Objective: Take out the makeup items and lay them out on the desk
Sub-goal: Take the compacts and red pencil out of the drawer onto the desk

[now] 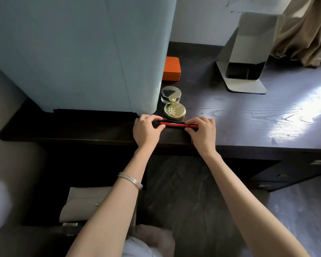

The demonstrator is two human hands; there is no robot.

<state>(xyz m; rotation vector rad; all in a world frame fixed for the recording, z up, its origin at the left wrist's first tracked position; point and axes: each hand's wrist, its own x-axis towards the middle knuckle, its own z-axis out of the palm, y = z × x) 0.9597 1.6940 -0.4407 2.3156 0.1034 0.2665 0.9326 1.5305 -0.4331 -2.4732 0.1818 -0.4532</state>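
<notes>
Landmark = gold compact (174, 110); all places given rel. to it.

Far left of compact: big pale-blue case (78, 52) standing on desk (258, 127), its rounded corner just beside the compact's left.

L hand (146, 129): front-left of compact, at desk's front edge. Fingers curled, thumb under, pinching the left end of the red pen-type item (174, 124) (lip or brow pencil, can't tell which). A 2nd dark stick (167, 120) seems to lie just behind the red one, hard against the compact's front. Can't tell if L fingers also touch it.

Red item: lies directly in front of compact, near-touching, flat on or just above desk; contact w/ desk not clear. Long axis runs left–right, parallel to desk's front edge, right end tipped slightly toward camera.

R hand (202, 130): front-right of compact, fingers curled over right end of red item, clamped on it. So both hands share one stick, one at each end, about equally near.

Behind compact: clear jar w/ mirrored lid (171, 94), touching or nearly so. Further back-left: orange box (171, 68). Well back-right: white folding mirror stand (246, 58).

Judgement: laying-out step, sticks being squared up in a row w/ the round pieces. Next move turns on keeping that left–right axis parallel to the desk edge, then letting go.
</notes>
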